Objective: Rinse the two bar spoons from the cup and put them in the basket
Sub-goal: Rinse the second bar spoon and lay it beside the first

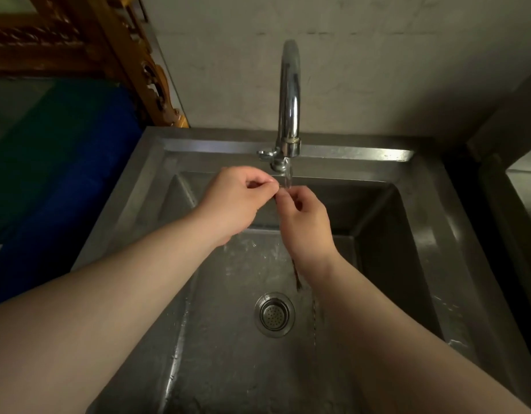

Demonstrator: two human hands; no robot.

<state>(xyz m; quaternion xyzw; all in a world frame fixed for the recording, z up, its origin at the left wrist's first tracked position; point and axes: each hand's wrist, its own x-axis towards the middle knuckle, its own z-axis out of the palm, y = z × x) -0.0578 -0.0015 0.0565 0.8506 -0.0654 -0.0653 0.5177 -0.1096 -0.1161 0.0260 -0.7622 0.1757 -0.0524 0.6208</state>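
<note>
Both hands meet under the running water of the chrome faucet (289, 97), above the steel sink (198, 339). My right hand (306, 225) is closed around a thin dark bar spoon (297, 279); its twisted stem hangs out below the wrist toward the drain. My left hand (234, 204) pinches the spoon's upper end with thumb and fingertips, right at the water stream (287, 179). Whether one or two spoons are held is hidden by the fingers. No cup or basket is in view.
A round strainer drain (274, 314) sits in the wet sink floor. A blue and green surface (64, 174) lies left of the sink, with a carved wooden frame (115, 55) behind it. A second steel unit (521, 189) stands at the right.
</note>
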